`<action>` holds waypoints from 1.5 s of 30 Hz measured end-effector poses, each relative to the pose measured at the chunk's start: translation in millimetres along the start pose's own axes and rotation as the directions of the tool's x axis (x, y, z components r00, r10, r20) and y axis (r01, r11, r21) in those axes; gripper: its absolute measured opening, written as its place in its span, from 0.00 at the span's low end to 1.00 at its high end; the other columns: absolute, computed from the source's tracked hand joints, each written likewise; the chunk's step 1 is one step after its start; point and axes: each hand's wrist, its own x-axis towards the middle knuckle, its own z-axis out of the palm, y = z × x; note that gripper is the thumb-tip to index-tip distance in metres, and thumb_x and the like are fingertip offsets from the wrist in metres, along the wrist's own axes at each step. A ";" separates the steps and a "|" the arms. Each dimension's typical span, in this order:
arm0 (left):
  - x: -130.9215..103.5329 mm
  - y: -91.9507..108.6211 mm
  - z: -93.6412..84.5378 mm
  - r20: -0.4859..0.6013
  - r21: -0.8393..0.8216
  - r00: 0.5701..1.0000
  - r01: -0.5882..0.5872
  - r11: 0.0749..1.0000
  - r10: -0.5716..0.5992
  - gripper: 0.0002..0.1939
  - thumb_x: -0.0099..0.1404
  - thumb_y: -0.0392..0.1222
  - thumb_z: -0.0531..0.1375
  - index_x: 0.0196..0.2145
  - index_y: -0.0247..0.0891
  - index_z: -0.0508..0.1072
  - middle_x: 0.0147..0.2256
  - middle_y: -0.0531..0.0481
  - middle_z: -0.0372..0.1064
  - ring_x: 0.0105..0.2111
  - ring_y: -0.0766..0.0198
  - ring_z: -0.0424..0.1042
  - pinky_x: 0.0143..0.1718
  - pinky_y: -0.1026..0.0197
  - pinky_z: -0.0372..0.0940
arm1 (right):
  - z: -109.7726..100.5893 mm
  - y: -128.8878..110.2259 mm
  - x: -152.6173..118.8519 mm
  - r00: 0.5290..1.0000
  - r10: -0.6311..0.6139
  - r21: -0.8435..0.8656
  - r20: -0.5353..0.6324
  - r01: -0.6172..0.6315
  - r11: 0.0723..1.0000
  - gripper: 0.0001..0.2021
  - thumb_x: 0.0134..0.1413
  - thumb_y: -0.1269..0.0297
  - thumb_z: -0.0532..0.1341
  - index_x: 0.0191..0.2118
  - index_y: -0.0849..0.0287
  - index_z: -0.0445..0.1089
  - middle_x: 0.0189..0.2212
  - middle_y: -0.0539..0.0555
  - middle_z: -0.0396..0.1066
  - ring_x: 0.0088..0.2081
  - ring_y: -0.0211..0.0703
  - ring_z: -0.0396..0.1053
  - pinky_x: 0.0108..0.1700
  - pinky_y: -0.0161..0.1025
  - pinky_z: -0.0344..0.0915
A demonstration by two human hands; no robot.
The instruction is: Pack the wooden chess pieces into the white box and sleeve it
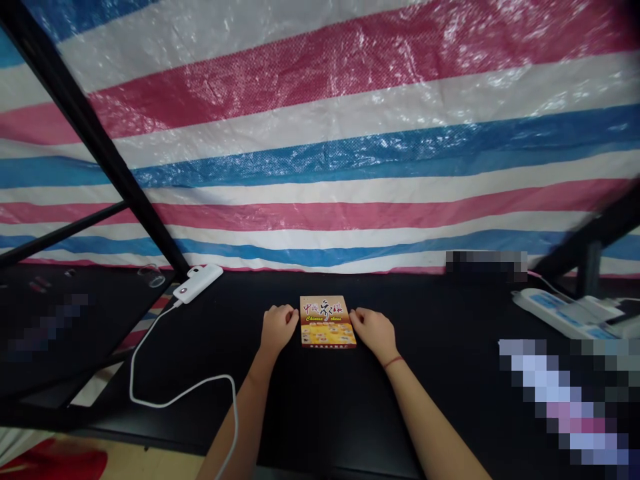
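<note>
A Chinese chess box [328, 322] with a tan and yellow printed lid lies flat on the black table [320, 413]. Just off its left side, my left hand [279, 329] rests on the tabletop in a loose fist. My right hand [375, 331], with a thin reddish band at the wrist, is likewise curled closed at the box's right edge. Both hands are very near the box; whether the knuckles touch it I cannot tell. Nothing shows inside either fist.
A white device [200, 283] with a long white cable [160, 405] lies at the back left; the cable crosses over my left forearm. At right stands a white power strip [555, 313] near blurred items. Striped plastic sheeting [320, 160] hangs behind, and a black frame post [100, 140] slants at left.
</note>
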 end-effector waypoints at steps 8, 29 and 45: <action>1.3 -1.4 1.1 -0.027 -0.053 1.000 -0.004 0.999 0.002 0.13 0.68 0.42 0.52 0.29 0.40 0.73 0.25 0.52 0.68 0.32 0.61 0.68 0.37 0.60 0.57 | -2.7 -0.5 0.1 1.000 -0.003 0.024 -0.003 0.003 1.000 0.19 0.64 0.59 0.52 0.22 0.58 0.68 0.24 0.53 0.72 0.28 0.38 0.68 0.27 0.34 0.46; -56.0 40.4 3.5 -0.214 -0.581 0.968 -0.017 0.814 -0.132 0.30 0.67 0.45 0.55 0.64 0.41 0.53 0.60 0.39 0.59 0.60 0.53 0.62 0.60 0.50 0.60 | 4.2 -9.9 -13.1 0.954 -0.194 0.602 -0.230 0.296 0.742 0.22 0.60 0.48 0.52 0.48 0.57 0.73 0.38 0.59 0.74 0.40 0.49 0.71 0.47 0.44 0.66; -46.4 37.4 -4.0 -0.375 -0.068 0.923 -0.121 0.990 0.086 0.15 0.69 0.42 0.51 0.48 0.43 0.73 0.45 0.43 0.74 0.45 0.52 0.73 0.47 0.49 0.69 | 22.9 7.0 -4.4 0.983 -0.095 0.498 -0.159 0.163 0.852 0.23 0.55 0.51 0.50 0.43 0.58 0.77 0.43 0.59 0.77 0.44 0.52 0.75 0.49 0.45 0.68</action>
